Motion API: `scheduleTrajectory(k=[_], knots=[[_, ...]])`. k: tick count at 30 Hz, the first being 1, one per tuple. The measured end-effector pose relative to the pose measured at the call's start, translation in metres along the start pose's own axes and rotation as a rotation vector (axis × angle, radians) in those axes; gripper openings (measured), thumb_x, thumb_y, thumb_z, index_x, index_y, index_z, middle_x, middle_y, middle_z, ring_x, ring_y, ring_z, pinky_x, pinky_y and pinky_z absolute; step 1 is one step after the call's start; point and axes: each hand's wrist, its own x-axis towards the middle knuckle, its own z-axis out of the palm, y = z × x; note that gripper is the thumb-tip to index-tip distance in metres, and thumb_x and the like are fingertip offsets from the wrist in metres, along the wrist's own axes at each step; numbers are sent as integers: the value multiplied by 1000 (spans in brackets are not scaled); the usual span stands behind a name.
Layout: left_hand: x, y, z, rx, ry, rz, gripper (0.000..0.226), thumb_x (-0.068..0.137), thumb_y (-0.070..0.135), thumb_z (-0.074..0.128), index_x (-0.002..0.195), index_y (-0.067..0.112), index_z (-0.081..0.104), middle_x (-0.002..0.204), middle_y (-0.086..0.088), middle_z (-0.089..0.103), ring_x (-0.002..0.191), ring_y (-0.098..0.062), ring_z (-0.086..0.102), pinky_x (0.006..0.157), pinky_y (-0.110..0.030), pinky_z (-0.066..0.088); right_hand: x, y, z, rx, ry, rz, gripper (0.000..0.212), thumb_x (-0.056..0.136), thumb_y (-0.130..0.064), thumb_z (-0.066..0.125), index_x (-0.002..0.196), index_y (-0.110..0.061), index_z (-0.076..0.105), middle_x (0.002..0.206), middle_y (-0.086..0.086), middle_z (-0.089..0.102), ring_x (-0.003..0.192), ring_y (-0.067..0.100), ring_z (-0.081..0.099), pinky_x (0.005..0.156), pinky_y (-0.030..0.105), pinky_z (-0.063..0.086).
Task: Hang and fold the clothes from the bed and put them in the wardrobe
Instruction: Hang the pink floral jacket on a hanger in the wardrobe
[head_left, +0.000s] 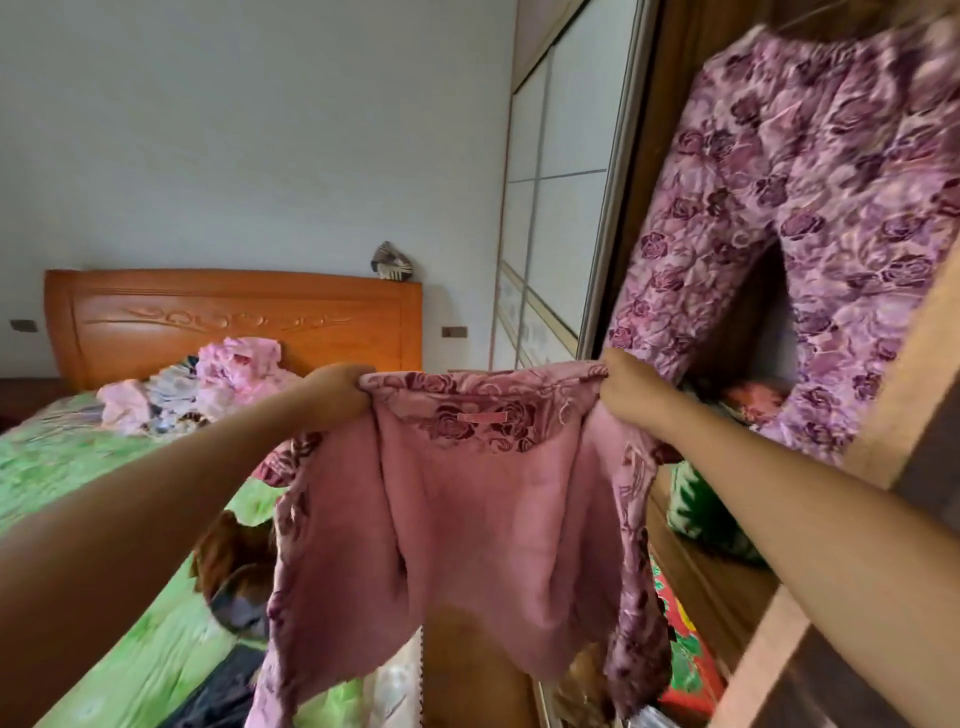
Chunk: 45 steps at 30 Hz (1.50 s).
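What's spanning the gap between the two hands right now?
In the head view, the collar of the pink rose-print jacket runs between the left hand and the right hand; each grips one end, the rest hangs below.

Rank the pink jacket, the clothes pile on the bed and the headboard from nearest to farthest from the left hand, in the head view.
1. pink jacket, gripped by the left hand.
2. clothes pile, on the bed, beyond the hand.
3. headboard, behind the pile.
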Motion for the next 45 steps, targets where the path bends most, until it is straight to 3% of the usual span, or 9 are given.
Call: scheduleTrajectory(k=[2, 5, 10, 15, 22, 27, 33, 39, 45], knots=[[14, 15, 14, -74, -20, -10, 16, 95, 9, 53, 105, 4, 65, 105, -14, 69, 103, -29, 63, 87, -38, 50, 1, 11, -2, 95, 18, 53, 26, 96, -14, 50, 120, -8, 55, 112, 16, 62, 106, 35, 61, 91, 38, 51], [31, 36, 31, -202, -106, -13, 10, 89, 23, 63, 96, 18, 69, 95, -1, 71, 91, -21, 67, 79, -33, 54, 5, 25, -7, 184, 6, 113, 24, 90, -18, 59, 112, -6, 62, 103, 17, 67, 95, 35, 66, 83, 40, 56], [55, 61, 57, -371, -286, 2, 52, 66, 51, 81, 109, 23, 71, 103, 3, 75, 95, -16, 71, 79, -30, 58, 7, 54, -15, 339, -86, 201, 43, 71, -7, 78, 110, 5, 63, 99, 22, 70, 91, 34, 70, 76, 41, 58], [82, 84, 90, -332, -177, 122, 6, 85, 42, 78, 90, 43, 74, 81, 15, 75, 74, 0, 69, 60, -13, 50, 7, 79, -23, 232, -101, 179, 79, 72, -52, 86, 130, -6, 59, 123, 12, 66, 111, 29, 63, 96, 38, 52], [130, 112, 101, -166, 24, 146, 29, 85, 50, 74, 81, 24, 60, 78, 2, 65, 70, -13, 58, 57, -30, 39, 10, 95, -17, -126, 218, 147, 56, 85, -63, 68, 111, -16, 55, 112, 11, 67, 99, 35, 62, 67, 37, 39], [180, 128, 126, -202, 64, 219, 26, 87, 45, 72, 78, 25, 59, 74, 6, 63, 68, -12, 58, 54, -28, 36, 32, 112, -7, -126, 325, 182, 68, 82, -69, 66, 122, -15, 57, 117, 12, 68, 105, 35, 64, 68, 35, 39], [274, 150, 176, -255, -36, 329, 21, 87, 40, 71, 77, 27, 59, 74, 6, 63, 68, -11, 58, 58, -28, 40, 89, 136, 33, -151, 361, 318, 55, 85, -65, 67, 107, -16, 57, 106, 11, 69, 98, 34, 66, 67, 34, 36], [384, 160, 212, -297, -97, 461, 22, 86, 45, 70, 76, 30, 59, 73, 10, 64, 70, -8, 60, 59, -28, 40, 165, 178, 38, -173, 386, 428, 56, 81, -68, 69, 102, -17, 58, 104, 13, 69, 98, 36, 65, 75, 40, 52], [457, 205, 227, -290, -139, 634, 19, 86, 45, 68, 84, 27, 62, 78, 9, 67, 74, -12, 64, 64, -32, 49, 190, 208, 24, -278, 436, 499, 60, 82, -67, 67, 110, -15, 60, 107, 16, 68, 101, 36, 64, 70, 37, 42]])
